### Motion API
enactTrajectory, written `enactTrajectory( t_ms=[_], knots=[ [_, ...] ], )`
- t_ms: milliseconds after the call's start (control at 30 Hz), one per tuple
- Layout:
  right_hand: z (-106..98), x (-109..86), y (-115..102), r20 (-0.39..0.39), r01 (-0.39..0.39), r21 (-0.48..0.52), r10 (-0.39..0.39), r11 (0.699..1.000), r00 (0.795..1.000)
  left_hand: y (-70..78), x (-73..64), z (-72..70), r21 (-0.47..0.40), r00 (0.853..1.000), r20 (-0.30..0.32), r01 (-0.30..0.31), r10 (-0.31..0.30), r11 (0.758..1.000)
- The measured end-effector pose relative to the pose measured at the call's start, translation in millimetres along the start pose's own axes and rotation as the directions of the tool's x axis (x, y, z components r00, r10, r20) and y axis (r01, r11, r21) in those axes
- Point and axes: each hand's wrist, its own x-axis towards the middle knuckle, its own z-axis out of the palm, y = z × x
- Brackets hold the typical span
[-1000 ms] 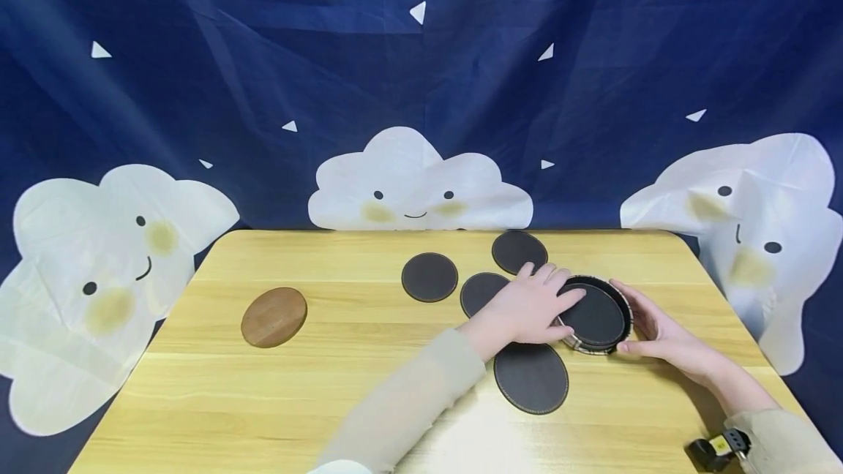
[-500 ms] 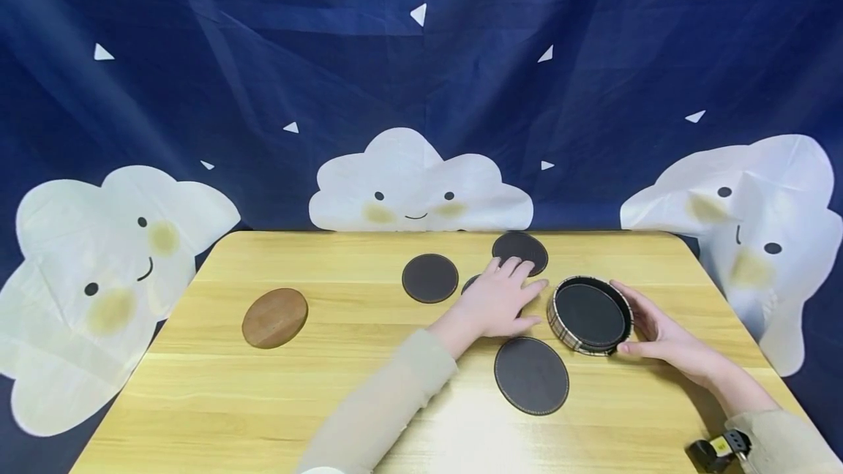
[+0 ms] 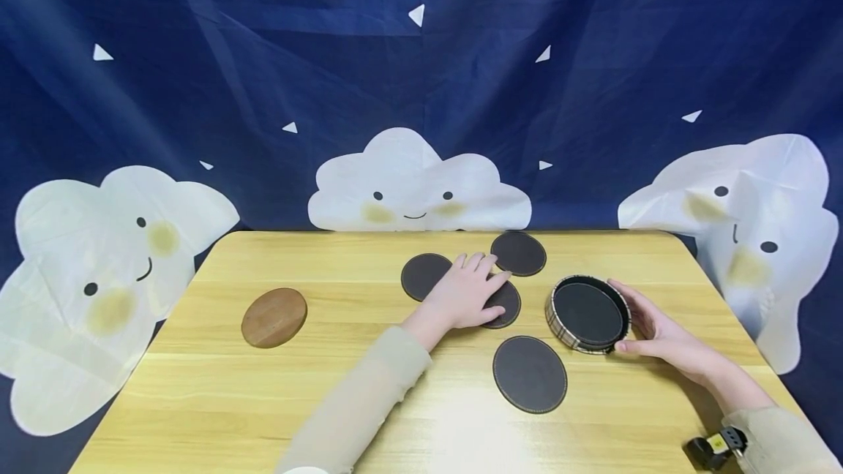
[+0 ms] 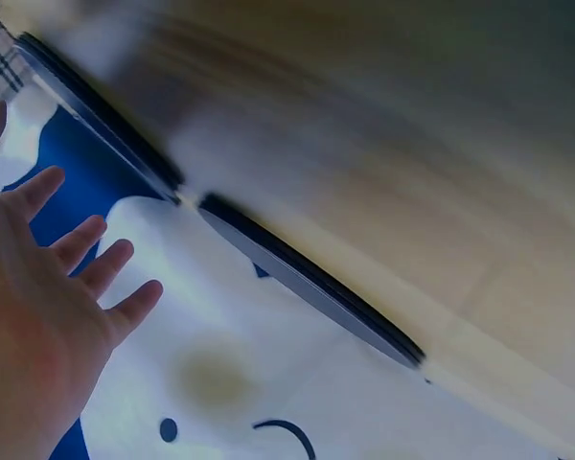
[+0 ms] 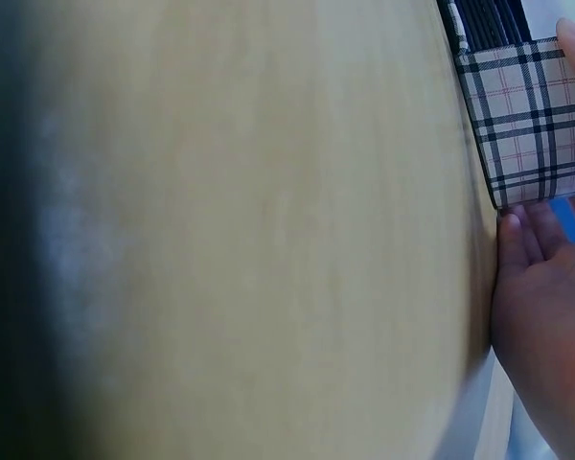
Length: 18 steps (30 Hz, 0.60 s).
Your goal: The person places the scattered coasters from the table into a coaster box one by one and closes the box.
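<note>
My left hand (image 3: pixel 461 295) hovers with spread fingers over a round dark coaster (image 3: pixel 508 306), partly covering it. The left wrist view shows the same hand (image 4: pixel 48 297) with straight fingers and nothing in them, close to two coasters seen edge-on. My right hand (image 3: pixel 672 339) grips the right side of a round plaid coaster holder (image 3: pixel 558 324), thumb at the near side and fingers behind. A dark coaster (image 3: pixel 586 313) lies inside the holder. In the right wrist view, the holder's plaid wall (image 5: pixel 532 125) stands between thumb and fingers.
More dark coasters lie flat: one in front (image 3: pixel 530 375), one at the back edge (image 3: pixel 518 253), and one at left (image 3: pixel 420 275) partly behind my left hand. A brown wooden disc (image 3: pixel 274 318) lies farther left on the table (image 3: pixel 197 401). A cloud-patterned curtain (image 3: pixel 421 93) hangs behind.
My left hand has moved left from the holder's rim to over the middle coaster, uncovering the holder. The right hand keeps its grip, and the holder stays in place.
</note>
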Motion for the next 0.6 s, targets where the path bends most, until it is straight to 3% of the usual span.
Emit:
enactTrajectory(
  t_ms=[600],
  knots=[
    [-1, 0.3, 1, -0.003, -0.001, -0.002, 0.001, 1.000, 1.000, -36.7, -26.3, 10.3, 0.022, 0.993, 0.093, 0.072, -0.074, 0.997]
  ],
)
